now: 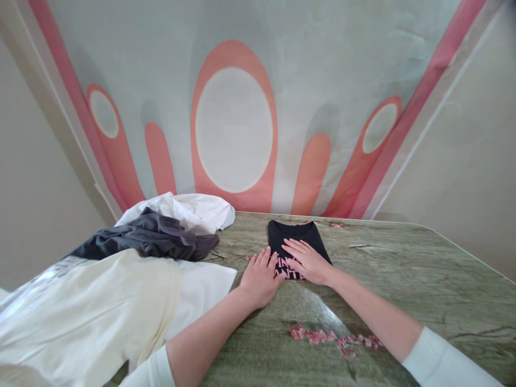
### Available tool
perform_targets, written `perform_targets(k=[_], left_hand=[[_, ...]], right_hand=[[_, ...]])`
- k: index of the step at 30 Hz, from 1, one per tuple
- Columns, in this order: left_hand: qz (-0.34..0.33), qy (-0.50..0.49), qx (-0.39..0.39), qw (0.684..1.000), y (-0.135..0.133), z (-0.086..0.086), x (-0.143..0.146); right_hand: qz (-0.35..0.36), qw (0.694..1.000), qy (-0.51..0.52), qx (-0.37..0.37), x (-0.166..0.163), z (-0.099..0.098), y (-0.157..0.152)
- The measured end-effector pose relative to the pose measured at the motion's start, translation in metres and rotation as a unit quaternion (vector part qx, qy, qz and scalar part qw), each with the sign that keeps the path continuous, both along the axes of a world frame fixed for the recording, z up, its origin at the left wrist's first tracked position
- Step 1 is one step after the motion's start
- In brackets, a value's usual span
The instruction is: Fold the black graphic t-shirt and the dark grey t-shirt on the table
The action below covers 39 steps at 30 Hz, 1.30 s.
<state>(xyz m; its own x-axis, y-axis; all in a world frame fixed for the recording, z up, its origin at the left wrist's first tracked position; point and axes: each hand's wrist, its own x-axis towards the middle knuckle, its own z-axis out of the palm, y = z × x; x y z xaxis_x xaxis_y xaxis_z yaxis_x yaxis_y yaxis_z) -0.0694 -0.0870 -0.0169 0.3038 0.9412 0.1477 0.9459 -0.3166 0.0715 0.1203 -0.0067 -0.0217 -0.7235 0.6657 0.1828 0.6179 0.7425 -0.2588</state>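
A black T-shirt (296,231) with pink lettering lies folded into a small, neat rectangle on the table, its neckline toward the wall. My left hand (260,277) rests at its left lower edge, fingers stretched out, the fingertips touching the table and the edge of the cloth. Flat across the right half of the shirt lies my right hand (308,262), fingers extended, covering part of the lettering. Neither hand grips anything.
To the left, loose clothes are heaped: a cream garment (100,301), a dark grey one (157,236) and a white one (197,209). The wood-patterned table (403,263) has printed pink blossoms and meets a wall (234,129) with coral shapes.
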Motion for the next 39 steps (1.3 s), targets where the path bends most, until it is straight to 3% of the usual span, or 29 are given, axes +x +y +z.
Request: perform_targets(k=[3, 7, 16, 22, 28, 32, 39], left_hand=[[-0.008, -0.001, -0.003, 1.0, -0.006, 0.002, 0.003], [-0.074, -0.001, -0.008, 0.997, -0.013, 0.007, 0.008], [-0.11, 0.008, -0.03, 0.993, -0.014, 0.011, 0.011], [-0.113, 0.014, -0.022, 0.993, -0.011, 0.01, 0.011], [-0.11, 0.018, -0.034, 0.993, -0.008, 0.009, 0.011], [-0.111, 0.014, -0.033, 0.993, -0.006, 0.007, 0.011], [-0.115, 0.014, -0.036, 0.993, -0.007, 0.008, 0.01]], right_hand=[[-0.002, 1.0, -0.015, -0.006, 0.004, 0.001, -0.002], [-0.015, 1.0, -0.017, -0.007, 0.02, -0.002, -0.006], [-0.076, 0.997, -0.022, -0.019, 0.098, -0.008, -0.004], [-0.173, 0.984, -0.043, -0.006, 0.179, -0.021, 0.022], [-0.313, 0.947, -0.075, -0.014, 0.257, -0.037, 0.045], [-0.382, 0.92, -0.085, -0.014, 0.286, -0.044, 0.051], [-0.406, 0.91, -0.079, -0.005, 0.31, -0.044, 0.051]])
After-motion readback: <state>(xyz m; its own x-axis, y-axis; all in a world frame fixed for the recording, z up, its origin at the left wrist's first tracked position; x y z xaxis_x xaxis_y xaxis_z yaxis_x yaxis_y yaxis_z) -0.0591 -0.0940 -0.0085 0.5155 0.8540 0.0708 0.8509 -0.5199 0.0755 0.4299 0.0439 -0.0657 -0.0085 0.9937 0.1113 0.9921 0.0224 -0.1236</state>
